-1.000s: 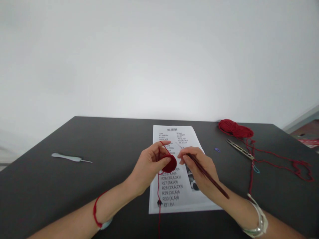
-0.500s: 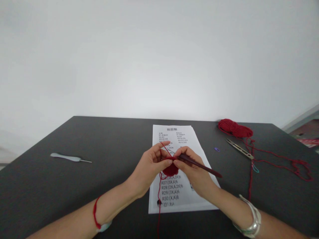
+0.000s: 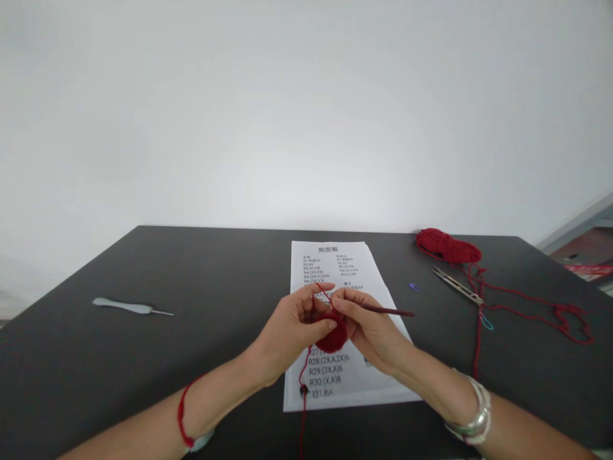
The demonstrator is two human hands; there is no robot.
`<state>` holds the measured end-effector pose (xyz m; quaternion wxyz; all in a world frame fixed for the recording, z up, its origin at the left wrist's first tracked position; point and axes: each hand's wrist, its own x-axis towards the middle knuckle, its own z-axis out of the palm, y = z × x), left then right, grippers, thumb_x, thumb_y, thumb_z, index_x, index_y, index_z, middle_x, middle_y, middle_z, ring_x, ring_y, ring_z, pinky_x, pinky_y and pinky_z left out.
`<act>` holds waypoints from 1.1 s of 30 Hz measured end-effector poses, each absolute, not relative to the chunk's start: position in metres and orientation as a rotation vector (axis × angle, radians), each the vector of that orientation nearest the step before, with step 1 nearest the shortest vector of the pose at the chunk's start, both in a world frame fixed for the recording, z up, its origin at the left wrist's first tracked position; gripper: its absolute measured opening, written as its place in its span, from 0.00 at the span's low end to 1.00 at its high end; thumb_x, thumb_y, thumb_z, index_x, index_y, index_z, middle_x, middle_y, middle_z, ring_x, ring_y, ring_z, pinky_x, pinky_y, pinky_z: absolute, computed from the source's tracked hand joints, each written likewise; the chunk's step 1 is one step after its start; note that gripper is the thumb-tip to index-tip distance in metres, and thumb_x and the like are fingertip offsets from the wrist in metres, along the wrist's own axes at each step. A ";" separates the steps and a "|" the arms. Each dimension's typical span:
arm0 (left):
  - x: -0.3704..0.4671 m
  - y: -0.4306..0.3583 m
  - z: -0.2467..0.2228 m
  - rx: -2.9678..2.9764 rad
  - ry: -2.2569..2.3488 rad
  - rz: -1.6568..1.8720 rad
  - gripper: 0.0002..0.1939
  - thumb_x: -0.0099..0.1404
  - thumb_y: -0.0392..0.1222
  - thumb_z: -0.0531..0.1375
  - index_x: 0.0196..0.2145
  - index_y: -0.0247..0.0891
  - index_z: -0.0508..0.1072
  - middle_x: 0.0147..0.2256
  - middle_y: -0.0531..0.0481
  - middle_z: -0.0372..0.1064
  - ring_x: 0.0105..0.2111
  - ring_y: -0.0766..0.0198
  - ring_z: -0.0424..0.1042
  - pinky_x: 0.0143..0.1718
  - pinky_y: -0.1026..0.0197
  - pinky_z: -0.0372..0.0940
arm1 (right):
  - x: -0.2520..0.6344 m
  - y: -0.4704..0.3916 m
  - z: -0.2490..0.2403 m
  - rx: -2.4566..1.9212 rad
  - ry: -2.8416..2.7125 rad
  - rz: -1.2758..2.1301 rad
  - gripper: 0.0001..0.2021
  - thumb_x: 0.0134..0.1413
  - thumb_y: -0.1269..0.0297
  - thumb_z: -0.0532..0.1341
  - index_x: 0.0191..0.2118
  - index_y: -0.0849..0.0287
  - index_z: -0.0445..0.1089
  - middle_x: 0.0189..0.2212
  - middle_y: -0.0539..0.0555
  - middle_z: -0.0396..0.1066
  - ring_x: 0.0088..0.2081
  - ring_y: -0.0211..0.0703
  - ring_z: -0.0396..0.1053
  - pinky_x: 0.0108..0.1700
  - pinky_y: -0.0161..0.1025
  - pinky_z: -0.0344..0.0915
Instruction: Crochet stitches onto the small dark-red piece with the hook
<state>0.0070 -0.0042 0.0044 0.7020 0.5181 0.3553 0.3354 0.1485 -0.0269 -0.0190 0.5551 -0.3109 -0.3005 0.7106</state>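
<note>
A dark surface is bearing printed sheets. Above them, a person's left hand and right hand are working close together, a red yarn skein lying beyond, to the right. The left is pinching a round red yarn piece; the right is gripping a slim brown hook.
</note>
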 end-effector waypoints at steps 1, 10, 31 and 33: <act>0.007 -0.004 0.004 1.149 0.792 0.747 0.25 0.50 0.32 0.64 0.48 0.33 0.67 0.26 0.55 0.70 0.27 0.68 0.68 0.33 0.62 0.62 | 0.148 -0.027 -0.019 -0.728 -0.702 1.675 0.11 0.46 0.65 0.68 0.22 0.61 0.68 0.18 0.46 0.63 0.20 0.31 0.57 0.23 0.29 0.54; 0.009 -0.007 0.007 1.148 0.788 0.731 0.26 0.50 0.32 0.63 0.48 0.34 0.65 0.26 0.54 0.71 0.28 0.65 0.71 0.34 0.61 0.63 | 0.145 -0.027 -0.017 -0.767 -0.710 1.619 0.12 0.44 0.63 0.69 0.22 0.62 0.67 0.17 0.45 0.62 0.20 0.29 0.55 0.21 0.27 0.53; 0.006 -0.007 0.009 1.131 0.802 0.831 0.26 0.51 0.30 0.62 0.49 0.32 0.63 0.25 0.57 0.69 0.25 0.69 0.68 0.30 0.64 0.61 | 0.159 -0.025 -0.015 -0.798 -0.879 1.363 0.08 0.53 0.61 0.62 0.30 0.61 0.71 0.18 0.46 0.64 0.18 0.30 0.60 0.20 0.29 0.56; 0.004 -0.005 0.010 1.118 0.803 0.860 0.26 0.51 0.29 0.61 0.49 0.33 0.64 0.25 0.56 0.69 0.25 0.70 0.67 0.29 0.65 0.60 | 0.165 -0.026 -0.012 -0.753 -0.923 1.315 0.06 0.53 0.63 0.62 0.32 0.60 0.70 0.18 0.47 0.67 0.18 0.31 0.61 0.20 0.28 0.57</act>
